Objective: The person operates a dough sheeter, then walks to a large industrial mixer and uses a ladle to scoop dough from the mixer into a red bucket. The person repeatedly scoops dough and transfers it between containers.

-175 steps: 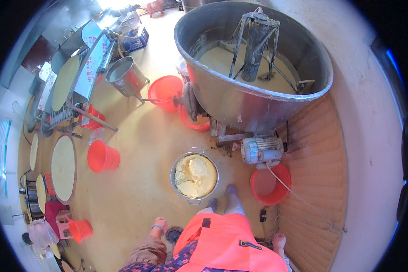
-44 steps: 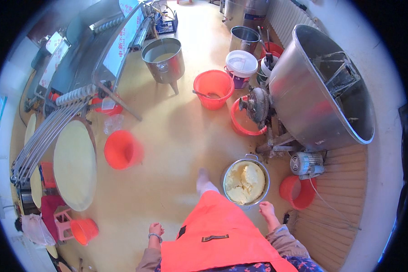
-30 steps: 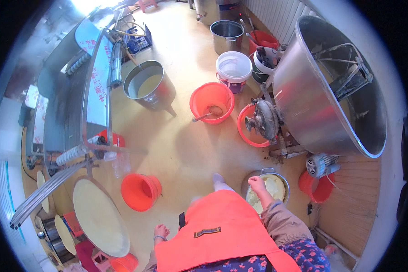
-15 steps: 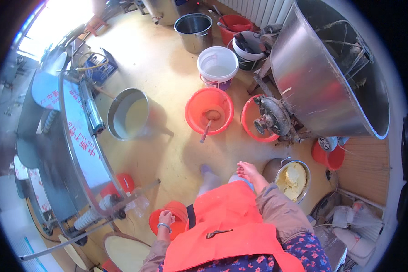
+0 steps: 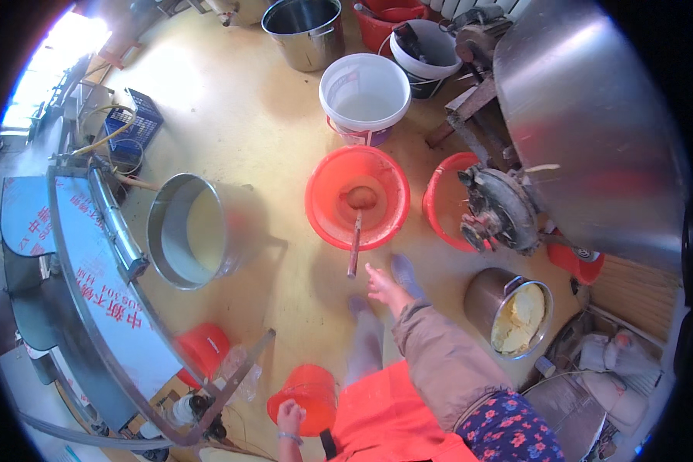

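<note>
My right hand point(image 5: 385, 286) reaches forward, fingers partly extended and holding nothing. Just short of it is the handle end of a ladle point(image 5: 356, 242), which leans out over the rim of a red basin point(image 5: 313, 219). The ladle's rounded bowl rests inside, in what looks like liquid. My left hand point(image 5: 290, 418) is low at the left, its fingers curled closed against the side of a red bucket point(image 5: 313, 385). Whether those fingers grip the bucket's handle is hidden.
A white bucket point(image 5: 339, 115) stands behind the basin, and a steel pot point(image 5: 158, 254) with pale liquid at left. A pot of yellow solid point(image 5: 522, 319), a second red basin point(image 5: 431, 202) and a large steel drum point(image 5: 585, 131) are at right. A metal-framed bench point(image 5: 104, 292) runs along the left.
My right hand has moved from beside the apron forward toward the ladle handle. The view has shifted forward with my steps. My left hand stays by the red bucket.
</note>
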Action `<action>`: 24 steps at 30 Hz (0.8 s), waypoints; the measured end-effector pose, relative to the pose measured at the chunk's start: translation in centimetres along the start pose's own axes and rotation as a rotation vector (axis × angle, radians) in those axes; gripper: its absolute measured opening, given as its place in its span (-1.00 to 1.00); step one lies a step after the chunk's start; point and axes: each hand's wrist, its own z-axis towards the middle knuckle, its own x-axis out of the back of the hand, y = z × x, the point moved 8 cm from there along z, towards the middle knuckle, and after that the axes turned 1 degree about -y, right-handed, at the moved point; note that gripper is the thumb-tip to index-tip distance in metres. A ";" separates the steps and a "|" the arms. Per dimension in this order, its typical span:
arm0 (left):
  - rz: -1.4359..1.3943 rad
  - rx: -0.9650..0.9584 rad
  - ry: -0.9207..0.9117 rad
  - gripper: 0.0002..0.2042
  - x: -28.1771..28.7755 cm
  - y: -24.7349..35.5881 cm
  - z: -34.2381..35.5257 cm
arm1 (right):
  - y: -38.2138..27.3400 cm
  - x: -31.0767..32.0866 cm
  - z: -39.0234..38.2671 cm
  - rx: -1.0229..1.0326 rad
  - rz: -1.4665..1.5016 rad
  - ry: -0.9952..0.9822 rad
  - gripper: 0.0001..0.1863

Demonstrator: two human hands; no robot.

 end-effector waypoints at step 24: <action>0.046 -0.034 -0.106 -0.84 -2.2 6.8 1.1 | -1.2 7.0 -26.8 -0.005 0.153 -0.551 -0.74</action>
